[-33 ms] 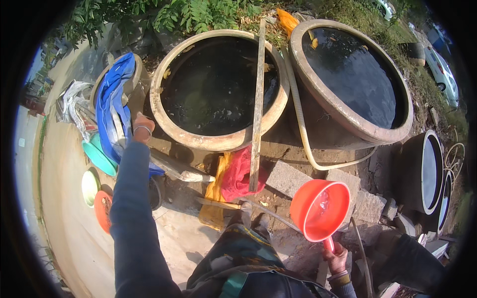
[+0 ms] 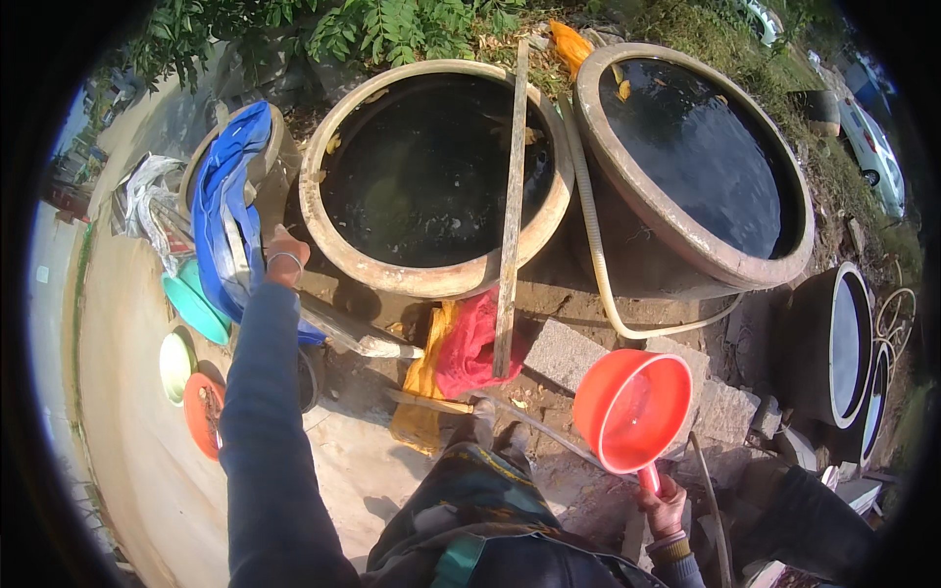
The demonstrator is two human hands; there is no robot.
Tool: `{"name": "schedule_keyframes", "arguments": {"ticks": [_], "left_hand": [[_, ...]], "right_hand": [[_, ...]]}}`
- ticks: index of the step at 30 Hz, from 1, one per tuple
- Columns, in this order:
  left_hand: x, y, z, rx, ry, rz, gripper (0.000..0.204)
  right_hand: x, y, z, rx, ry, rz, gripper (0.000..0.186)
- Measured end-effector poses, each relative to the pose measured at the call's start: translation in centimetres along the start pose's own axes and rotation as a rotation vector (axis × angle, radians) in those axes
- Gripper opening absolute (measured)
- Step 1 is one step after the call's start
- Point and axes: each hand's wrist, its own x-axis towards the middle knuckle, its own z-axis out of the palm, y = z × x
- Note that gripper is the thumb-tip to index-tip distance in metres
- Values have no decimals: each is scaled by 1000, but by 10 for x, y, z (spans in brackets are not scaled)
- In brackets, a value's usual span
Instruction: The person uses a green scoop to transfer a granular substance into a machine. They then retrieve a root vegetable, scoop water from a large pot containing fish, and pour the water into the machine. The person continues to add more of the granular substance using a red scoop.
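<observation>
My right hand (image 2: 663, 505) grips the handle of a red plastic dipper (image 2: 600, 402), its bowl tilted toward me. A pale, shiny patch shows inside; I cannot tell how much liquid it holds. Stretched forward on the left, my left hand (image 2: 285, 257) has a bracelet at the wrist and its fingers look curled. It is right beside a crumpled blue sheet (image 2: 218, 201) draped over a smaller vat (image 2: 277, 155); what those fingers hold, if anything, is hidden. Ahead stands a large round vat (image 2: 434, 284) of dark water, with a wooden plank (image 2: 511, 211) across its right side.
Another large vat (image 2: 676, 218) of water stands at the right, a ribbed hose (image 2: 591, 235) beside it. Red netting (image 2: 477, 345), a yellow sack (image 2: 423, 377) and stone blocks (image 2: 566, 353) lie before me. Basins, including a teal one (image 2: 196, 302), lie left; dark tubs (image 2: 821, 343) stand far right.
</observation>
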Motion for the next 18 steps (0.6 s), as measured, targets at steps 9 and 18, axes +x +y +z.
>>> {"name": "schedule_keyframes", "arguments": {"ticks": [9,18], "left_hand": [[5,-41,73,-1070,-10,-368,31],[-43,39,125,-702,149,-356,77]], "right_hand": [[49,-97,42,-84,-80,-246,33],[99,-228,154,-8,-671,-46,49]]}}
